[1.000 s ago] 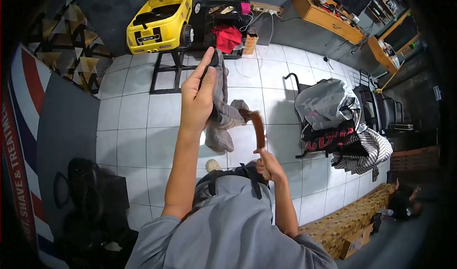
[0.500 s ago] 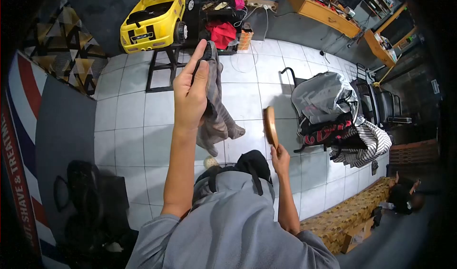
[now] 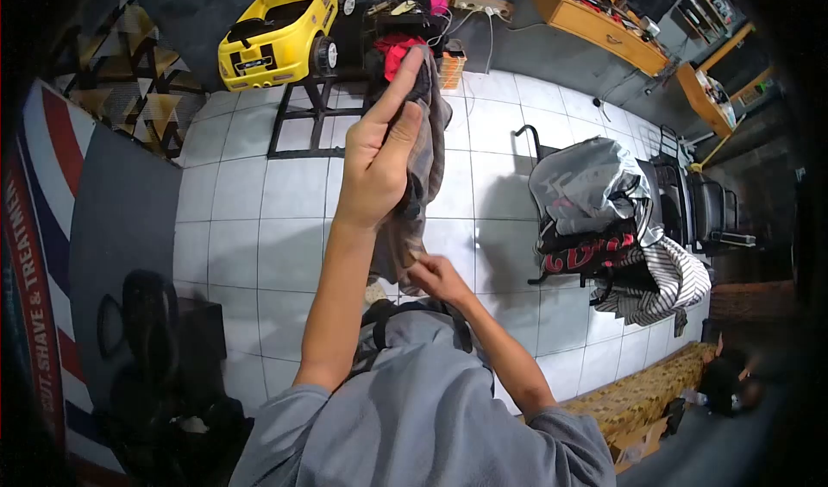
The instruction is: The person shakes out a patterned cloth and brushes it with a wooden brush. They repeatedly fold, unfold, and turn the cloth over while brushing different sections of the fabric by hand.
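A grey-brown striped cloth garment (image 3: 428, 155) hangs from my raised left hand (image 3: 379, 155). The index finger and thumb of that hand point up along the dark upper edge of the cloth, with part of it between them. Low down, my right hand (image 3: 435, 277) is at the bottom of the cloth, its fingers curled against it. The wooden brush does not show; whether it is in my right hand behind the cloth is hidden.
A yellow toy car (image 3: 280, 34) rests on a black stand at the upper left. Right of me, a chair carries a silver plastic cover (image 3: 582, 181) and a striped cloth (image 3: 677, 280). A person (image 3: 729, 375) is at the lower right.
My left hand and the cloth have moved up and to the right. My right hand has moved left to the cloth's lower part, and the wooden brush has gone out of sight.
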The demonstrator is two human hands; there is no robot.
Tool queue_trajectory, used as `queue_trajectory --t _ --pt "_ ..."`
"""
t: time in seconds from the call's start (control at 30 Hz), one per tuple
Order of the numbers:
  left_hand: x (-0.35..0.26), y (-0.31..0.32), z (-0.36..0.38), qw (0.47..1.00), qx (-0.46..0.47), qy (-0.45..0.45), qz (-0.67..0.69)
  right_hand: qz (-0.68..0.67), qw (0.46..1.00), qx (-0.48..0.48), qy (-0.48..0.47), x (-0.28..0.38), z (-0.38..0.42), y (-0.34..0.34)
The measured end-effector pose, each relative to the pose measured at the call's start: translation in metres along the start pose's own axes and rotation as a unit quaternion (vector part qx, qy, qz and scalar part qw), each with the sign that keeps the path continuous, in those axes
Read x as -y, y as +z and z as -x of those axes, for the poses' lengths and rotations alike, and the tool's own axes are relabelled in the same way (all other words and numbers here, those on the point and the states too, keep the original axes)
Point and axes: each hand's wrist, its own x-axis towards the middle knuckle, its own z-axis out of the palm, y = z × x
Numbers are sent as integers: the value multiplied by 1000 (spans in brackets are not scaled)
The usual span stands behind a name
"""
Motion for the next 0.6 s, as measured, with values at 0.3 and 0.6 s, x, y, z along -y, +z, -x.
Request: queue_trajectory --t 0.3,0.6 --pt "14 0 -10 994 -104 11 30 378 852 -97 349 -200 50 -113" --pt "33 37 -13 994 -77 -31 -64 -318 922 -218 34 26 34 -80"
